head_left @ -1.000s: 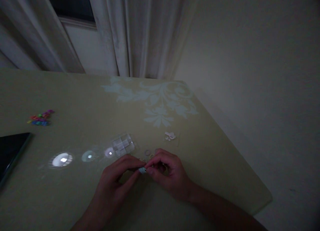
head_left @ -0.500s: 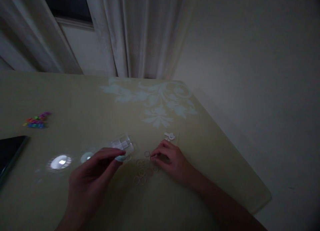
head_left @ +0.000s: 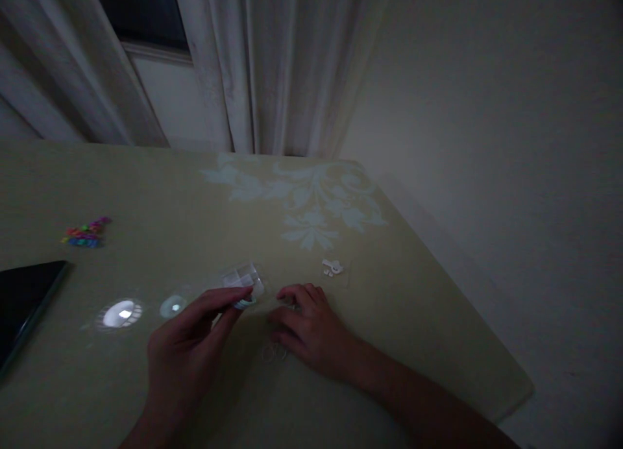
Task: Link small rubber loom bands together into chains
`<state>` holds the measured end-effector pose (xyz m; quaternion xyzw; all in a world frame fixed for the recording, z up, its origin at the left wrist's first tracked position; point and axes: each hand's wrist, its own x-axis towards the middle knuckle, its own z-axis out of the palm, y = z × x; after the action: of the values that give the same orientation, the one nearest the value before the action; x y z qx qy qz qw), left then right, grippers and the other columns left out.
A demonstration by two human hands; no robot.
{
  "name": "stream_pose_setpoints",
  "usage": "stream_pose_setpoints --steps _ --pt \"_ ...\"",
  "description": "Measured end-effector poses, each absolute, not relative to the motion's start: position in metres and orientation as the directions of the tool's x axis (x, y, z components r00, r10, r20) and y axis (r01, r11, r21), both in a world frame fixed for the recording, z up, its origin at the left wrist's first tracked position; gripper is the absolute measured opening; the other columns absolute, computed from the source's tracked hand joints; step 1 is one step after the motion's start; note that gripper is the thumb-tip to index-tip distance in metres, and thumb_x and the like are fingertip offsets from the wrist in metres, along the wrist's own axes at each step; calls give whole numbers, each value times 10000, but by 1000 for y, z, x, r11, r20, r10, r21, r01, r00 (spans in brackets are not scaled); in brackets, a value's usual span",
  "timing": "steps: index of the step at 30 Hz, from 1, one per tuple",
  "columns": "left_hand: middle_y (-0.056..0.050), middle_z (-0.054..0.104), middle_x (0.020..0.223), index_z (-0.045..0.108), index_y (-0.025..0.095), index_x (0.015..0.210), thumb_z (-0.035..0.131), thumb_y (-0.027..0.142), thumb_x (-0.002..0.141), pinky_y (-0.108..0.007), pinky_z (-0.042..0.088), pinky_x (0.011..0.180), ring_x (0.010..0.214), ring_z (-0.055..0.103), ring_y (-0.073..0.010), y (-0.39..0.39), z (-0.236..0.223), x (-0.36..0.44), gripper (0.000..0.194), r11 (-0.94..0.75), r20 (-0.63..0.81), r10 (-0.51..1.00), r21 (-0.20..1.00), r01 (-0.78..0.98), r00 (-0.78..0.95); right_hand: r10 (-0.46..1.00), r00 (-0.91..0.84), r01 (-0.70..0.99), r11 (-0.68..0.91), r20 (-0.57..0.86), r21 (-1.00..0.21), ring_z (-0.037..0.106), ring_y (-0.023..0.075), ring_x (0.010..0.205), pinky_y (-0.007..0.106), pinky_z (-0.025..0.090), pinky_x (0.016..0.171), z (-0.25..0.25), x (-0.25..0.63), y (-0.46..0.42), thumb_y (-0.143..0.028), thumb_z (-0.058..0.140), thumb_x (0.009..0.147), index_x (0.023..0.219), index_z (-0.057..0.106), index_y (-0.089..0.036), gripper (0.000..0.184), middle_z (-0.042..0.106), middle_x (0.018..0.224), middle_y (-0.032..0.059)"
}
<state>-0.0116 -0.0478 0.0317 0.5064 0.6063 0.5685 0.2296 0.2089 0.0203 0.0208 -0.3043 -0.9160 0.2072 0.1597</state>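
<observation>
Between the thumb and forefinger of my left hand [head_left: 182, 342] is a small stack of pale blue rings [head_left: 244, 302], held just in front of a clear plastic box [head_left: 254, 272] with compartments. My right hand [head_left: 314, 329] is spread low over the table, its fingers apart and slightly blurred. Thin light-coloured rings [head_left: 267, 353] lie by its fingertips, and others are hidden beneath the hand. Whether any finger touches a ring I cannot tell.
Small white pieces [head_left: 333, 267] lie on a clear sheet behind my right hand. Far left are a pile of bright coloured bits [head_left: 86, 233] and a dark flat device [head_left: 29, 300]. Lamp reflections shine on the table [head_left: 160, 189]. A wall borders its right side.
My left hand has drawn back leftwards from my right with the blue rings. My right hand, pinched half a second ago, has spread out and shifted left over the loose rings.
</observation>
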Motion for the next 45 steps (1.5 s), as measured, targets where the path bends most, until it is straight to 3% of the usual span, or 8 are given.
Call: stream_pose_setpoints --steps 4,10,17,25,29,33,39,45 --pt "20 829 1053 819 319 1044 753 232 901 -245 625 883 944 782 -164 -46 37 -11 179 -200 325 886 912 359 -331 653 -743 509 696 149 -507 550 258 1163 410 444 1021 21 207 19 -228 744 948 1034 687 -179 114 647 1242 98" --pt "44 812 979 819 337 1005 697 171 917 -178 594 836 933 766 -125 -41 38 -11 223 -344 428 895 843 414 -127 656 -747 543 697 112 -469 545 268 1079 419 460 970 24 206 17 -162 687 919 979 642 -157 76 650 1138 113" --pt "27 805 970 807 321 1013 686 182 929 -222 597 816 910 766 -151 -40 33 -13 203 -326 417 902 827 457 -111 728 -653 526 634 208 -566 550 251 1054 407 441 969 23 211 19 -181 735 890 991 652 -193 131 649 1113 79" --pt "20 810 999 808 329 1047 683 178 942 -223 595 826 934 770 -157 -41 33 -13 223 -357 442 894 807 471 -80 674 -719 512 679 169 -526 557 260 1094 416 438 978 23 211 15 -189 760 902 961 668 -186 109 660 1167 92" --pt "24 822 991 814 352 1065 673 164 950 -204 601 789 906 786 -152 -41 32 -14 262 -392 445 896 802 451 -12 712 -664 398 595 229 -698 600 228 1063 388 463 972 28 213 16 -167 751 939 1003 694 -197 91 673 1101 66" --pt "10 820 1006 812 355 1090 646 149 967 -187 600 766 882 788 -142 -43 29 -10 291 -403 411 908 810 426 78 805 -521 235 455 284 -859 651 189 928 318 510 839 33 215 19 -282 779 957 951 752 -213 75 682 934 36" --pt "-4 821 978 795 326 1093 646 142 952 -207 618 772 862 796 -163 -48 29 -2 276 -393 373 918 809 437 136 824 -476 119 407 308 -906 663 165 739 292 525 704 32 217 16 -337 817 924 901 815 -222 118 717 774 22" --pt "12 816 977 762 324 1133 673 128 935 -187 616 770 855 795 -150 -47 30 0 292 -433 441 892 769 471 100 779 -532 119 457 332 -881 699 185 798 327 567 766 34 218 13 -255 760 953 1012 839 -238 100 755 869 53"
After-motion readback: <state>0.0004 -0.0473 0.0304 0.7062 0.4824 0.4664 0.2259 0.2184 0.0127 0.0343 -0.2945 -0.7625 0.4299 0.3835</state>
